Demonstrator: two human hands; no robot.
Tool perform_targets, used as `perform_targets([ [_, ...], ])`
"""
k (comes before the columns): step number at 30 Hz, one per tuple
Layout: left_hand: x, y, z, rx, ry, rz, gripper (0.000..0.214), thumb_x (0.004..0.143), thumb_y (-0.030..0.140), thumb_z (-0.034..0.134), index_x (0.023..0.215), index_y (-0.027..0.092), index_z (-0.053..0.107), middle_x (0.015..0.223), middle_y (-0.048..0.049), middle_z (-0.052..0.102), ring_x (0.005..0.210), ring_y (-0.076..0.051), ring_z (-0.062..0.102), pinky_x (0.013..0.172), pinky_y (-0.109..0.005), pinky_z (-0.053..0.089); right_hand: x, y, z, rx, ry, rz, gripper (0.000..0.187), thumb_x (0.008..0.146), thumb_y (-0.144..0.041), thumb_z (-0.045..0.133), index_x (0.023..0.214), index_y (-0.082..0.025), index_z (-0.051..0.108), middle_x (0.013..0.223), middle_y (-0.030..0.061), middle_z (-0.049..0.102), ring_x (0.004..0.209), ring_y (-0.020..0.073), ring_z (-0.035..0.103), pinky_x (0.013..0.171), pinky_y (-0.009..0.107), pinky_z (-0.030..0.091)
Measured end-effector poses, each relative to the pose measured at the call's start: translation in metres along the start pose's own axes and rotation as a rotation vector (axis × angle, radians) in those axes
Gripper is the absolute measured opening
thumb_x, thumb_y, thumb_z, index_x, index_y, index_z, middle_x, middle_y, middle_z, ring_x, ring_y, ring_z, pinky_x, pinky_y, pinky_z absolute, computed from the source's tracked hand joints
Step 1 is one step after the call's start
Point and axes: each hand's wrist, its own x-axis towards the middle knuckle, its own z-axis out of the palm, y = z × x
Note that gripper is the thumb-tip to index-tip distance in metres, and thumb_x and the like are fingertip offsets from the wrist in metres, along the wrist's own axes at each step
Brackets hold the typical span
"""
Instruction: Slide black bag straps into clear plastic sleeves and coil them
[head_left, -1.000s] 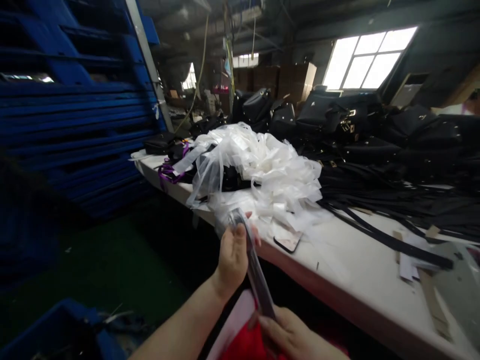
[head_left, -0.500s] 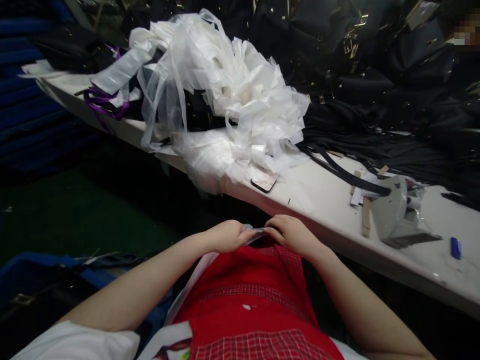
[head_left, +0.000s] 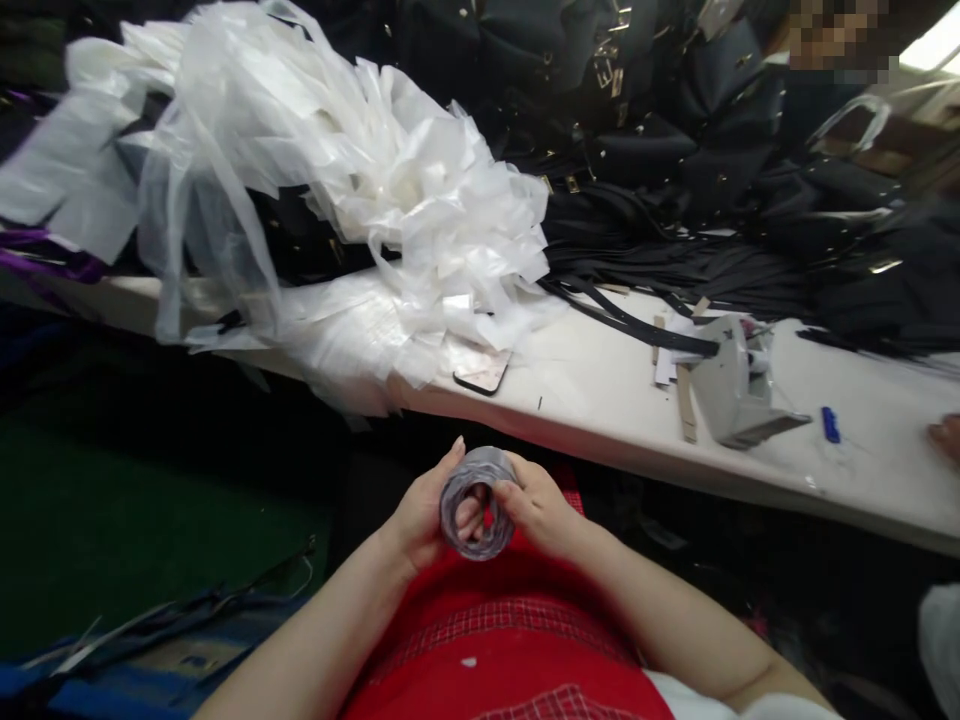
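Observation:
In front of the red apron (head_left: 517,640), both my hands hold a greyish roll of tape (head_left: 484,466), its open core facing me. My left hand (head_left: 420,510) cups the roll's left side, thumb up along the edge, and fingertips show through the hole. On the other side my right hand (head_left: 547,510) grips the rim with its thumb on the near face. Beyond the hands, a phone-like flat piece with a dark edge (head_left: 484,370) lies near the table's front edge, partly under a heap of white plastic strips (head_left: 420,190).
The white table (head_left: 592,400) runs across, bearing a grey tape dispenser (head_left: 739,385), black straps (head_left: 637,325) and a small blue object (head_left: 830,425). Black bags with metal fittings (head_left: 645,160) pile up behind. Another person's hand (head_left: 946,437) shows at the right edge. Blue crates (head_left: 187,650) stand lower left.
My view has swung right, so the table things shift left. My hands were pinching a clear strip close together; now they hold the roll between them, raised and facing me.

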Motion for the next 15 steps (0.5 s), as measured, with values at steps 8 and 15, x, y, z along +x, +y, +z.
perform_targets([
  [8,0.014,-0.032,-0.012,0.980,0.088,0.242,0.042,0.088,0.052,0.049,0.110,0.025,0.072,0.121,-0.0057,0.071,0.116,-0.025,0.064,0.106,-0.037,0.048,-0.004,0.017,-0.026,-0.519,-0.456,0.324,0.040,0.090,-0.053,0.050,0.093,-0.016,0.066,0.081,0.0038,0.065,0.064,0.0128,0.051,0.054,0.021,0.034],
  [15,0.028,-0.058,-0.030,1.118,0.143,0.214,0.037,0.084,0.052,0.053,0.087,0.025,0.077,0.092,-0.0042,0.079,0.089,-0.024,0.075,0.084,-0.025,0.059,-0.025,0.008,-0.052,-0.520,-0.283,0.406,0.045,0.082,-0.061,0.059,0.097,-0.020,0.071,0.079,0.0019,0.070,0.064,0.0142,0.059,0.054,0.021,0.039],
])
